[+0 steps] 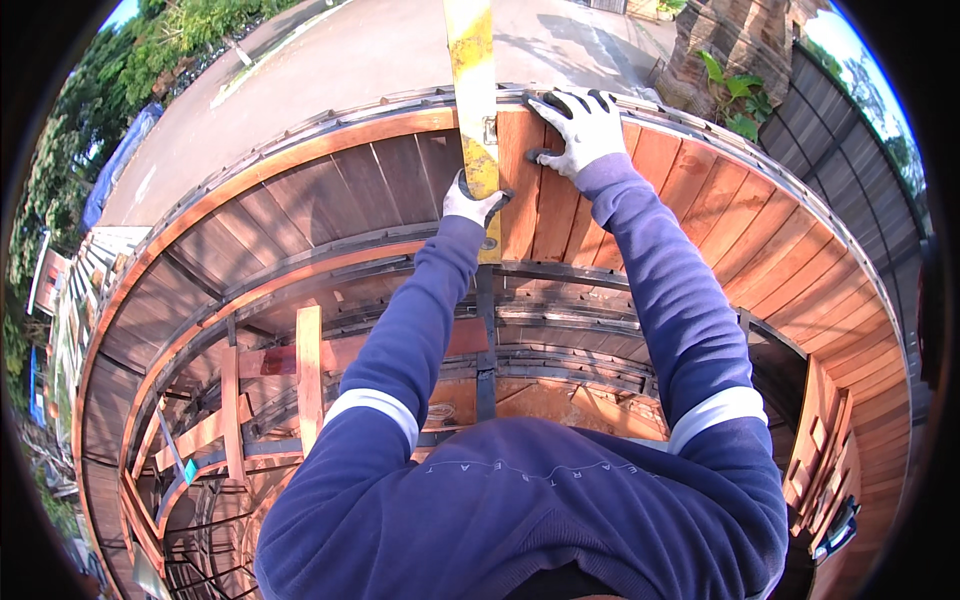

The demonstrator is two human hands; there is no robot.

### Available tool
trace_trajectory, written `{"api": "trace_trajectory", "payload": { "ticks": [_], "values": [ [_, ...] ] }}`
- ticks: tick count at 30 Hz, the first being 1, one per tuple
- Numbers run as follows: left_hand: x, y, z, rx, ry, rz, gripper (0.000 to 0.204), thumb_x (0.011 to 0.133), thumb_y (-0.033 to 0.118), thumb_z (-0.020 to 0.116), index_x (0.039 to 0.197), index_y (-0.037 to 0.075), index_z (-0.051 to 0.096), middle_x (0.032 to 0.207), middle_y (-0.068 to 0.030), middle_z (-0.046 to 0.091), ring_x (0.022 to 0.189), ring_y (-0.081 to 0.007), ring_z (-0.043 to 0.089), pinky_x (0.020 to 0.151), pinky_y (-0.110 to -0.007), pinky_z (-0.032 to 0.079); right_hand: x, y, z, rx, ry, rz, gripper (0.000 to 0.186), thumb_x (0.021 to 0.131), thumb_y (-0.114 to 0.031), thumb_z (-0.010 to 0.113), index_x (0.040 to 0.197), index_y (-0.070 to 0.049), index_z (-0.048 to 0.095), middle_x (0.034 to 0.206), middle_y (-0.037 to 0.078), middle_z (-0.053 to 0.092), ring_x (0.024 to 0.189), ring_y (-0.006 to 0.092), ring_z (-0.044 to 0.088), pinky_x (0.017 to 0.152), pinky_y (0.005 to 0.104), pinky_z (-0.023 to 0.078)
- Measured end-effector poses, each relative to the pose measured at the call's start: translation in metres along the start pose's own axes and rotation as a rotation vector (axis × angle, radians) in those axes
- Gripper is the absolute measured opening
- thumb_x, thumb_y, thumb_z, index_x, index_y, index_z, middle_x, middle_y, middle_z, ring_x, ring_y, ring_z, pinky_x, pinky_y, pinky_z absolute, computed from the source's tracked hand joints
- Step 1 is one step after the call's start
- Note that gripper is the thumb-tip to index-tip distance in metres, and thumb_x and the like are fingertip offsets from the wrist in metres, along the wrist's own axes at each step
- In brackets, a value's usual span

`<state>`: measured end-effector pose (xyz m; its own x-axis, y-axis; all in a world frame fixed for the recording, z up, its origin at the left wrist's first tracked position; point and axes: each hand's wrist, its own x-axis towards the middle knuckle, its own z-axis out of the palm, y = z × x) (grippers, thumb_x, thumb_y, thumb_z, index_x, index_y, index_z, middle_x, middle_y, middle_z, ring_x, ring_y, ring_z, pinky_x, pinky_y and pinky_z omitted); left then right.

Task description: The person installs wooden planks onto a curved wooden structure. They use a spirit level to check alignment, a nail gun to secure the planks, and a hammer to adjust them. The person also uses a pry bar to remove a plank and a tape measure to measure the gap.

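A yellow spirit level (472,60), worn and scuffed, stands upright against the inner face of the curved wooden wall and rises past its rim. My left hand (472,203), in a white glove with dark fingertips, is closed around its lower part. To the right of the level, my right hand (582,133) lies with spread fingers over the top edge of the reddish boards (553,215). Its thumb rests on their inner face. The level covers the joint between these boards and the darker boards (350,190) to the left.
Below the boards runs a dark curved metal rail (565,277), with lower structure and loose planks (309,370) beneath. More wooden pieces (822,440) lean at the lower right. Beyond the rim are paved ground (330,70), a tree trunk (725,45) and a dark fence (850,150).
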<state>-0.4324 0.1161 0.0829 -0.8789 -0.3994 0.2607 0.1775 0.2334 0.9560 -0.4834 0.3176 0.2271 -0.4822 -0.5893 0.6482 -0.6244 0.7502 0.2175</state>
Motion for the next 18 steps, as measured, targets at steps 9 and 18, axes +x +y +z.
{"api": "trace_trajectory", "payload": {
  "ticks": [9,18],
  "values": [
    [-0.018,0.011,0.007,0.070,0.142,0.046,0.054,0.070,0.003,0.082,0.115,0.002,0.053,0.106,-0.0108,0.068,0.092,-0.0199,0.066,0.085,-0.033,0.053,0.000,0.000,-0.002,-0.043,-0.076,0.016,0.077,0.073,-0.057,0.074,0.142,-0.033,0.049,0.140,0.006,0.051,0.133,0.0258,0.044,0.116,0.0494,0.022],
    [-0.023,-0.010,0.021,0.216,0.359,0.172,0.067,0.068,0.003,0.082,0.127,0.004,0.050,0.120,-0.0140,0.056,0.111,-0.0278,0.057,0.098,-0.037,0.047,0.000,0.000,0.001,-0.016,-0.076,0.018,0.078,0.072,-0.056,0.075,0.142,-0.032,0.049,0.140,0.006,0.052,0.134,0.0264,0.043,0.116,0.0501,0.023]
  ]
}}
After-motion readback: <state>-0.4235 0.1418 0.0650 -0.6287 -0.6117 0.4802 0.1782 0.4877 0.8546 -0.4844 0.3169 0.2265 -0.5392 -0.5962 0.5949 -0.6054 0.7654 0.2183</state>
